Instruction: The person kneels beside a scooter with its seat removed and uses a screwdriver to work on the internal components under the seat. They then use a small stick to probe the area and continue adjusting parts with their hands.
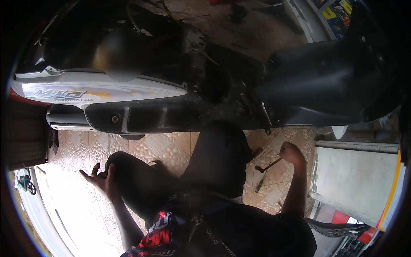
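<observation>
My right hand (292,153) is closed around one end of a long, dark wrench (270,165) with a bent or thicker far end, held over the tiled floor right of my knee. Beside my left knee, my left hand (102,180) holds nothing, its fingers spread apart. Across the front lies a scooter body with a white side panel (128,91) and a black seat (145,119). A ring-ended spanner (266,118) rests on its dark footboard, next to other tools too dark to name. A thin screwdriver-like tool (260,184) lies on the floor below the wrench.
A brown-handled tool (256,153) is on the floor against my right knee. A white panel or cabinet (355,184) stands at the right, above a black tire (338,229). My bent knees (218,158) sit close to the scooter. Patterned tiles (175,147) cover the floor.
</observation>
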`<move>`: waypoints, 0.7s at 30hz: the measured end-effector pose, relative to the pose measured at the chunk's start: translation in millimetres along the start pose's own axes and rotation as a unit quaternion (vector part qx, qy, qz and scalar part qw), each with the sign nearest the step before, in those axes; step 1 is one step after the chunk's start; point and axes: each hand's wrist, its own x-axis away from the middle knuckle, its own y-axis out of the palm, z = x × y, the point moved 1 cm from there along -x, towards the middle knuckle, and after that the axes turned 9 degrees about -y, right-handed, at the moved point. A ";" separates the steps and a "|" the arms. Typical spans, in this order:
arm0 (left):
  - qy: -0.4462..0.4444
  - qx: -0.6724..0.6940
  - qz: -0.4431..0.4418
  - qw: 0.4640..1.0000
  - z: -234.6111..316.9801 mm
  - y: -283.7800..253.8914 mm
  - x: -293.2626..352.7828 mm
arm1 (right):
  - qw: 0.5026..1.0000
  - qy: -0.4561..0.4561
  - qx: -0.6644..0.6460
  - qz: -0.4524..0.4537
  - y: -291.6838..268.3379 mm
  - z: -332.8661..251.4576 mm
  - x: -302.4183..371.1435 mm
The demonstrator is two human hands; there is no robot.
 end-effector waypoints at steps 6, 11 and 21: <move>-0.011 -0.036 0.007 0.999 -1.0 -5.2 -0.7 | 0.944 0.161 0.126 -0.261 186.7 93.0 -9.6; -0.005 -0.013 0.003 1.000 0.0 -2.4 -3.8 | 0.944 0.236 0.108 -0.203 225.8 75.8 -9.3; -0.011 -0.041 0.006 0.999 -1.0 0.7 -7.2 | 0.938 -0.212 -0.268 0.052 -8.8 -144.5 -57.7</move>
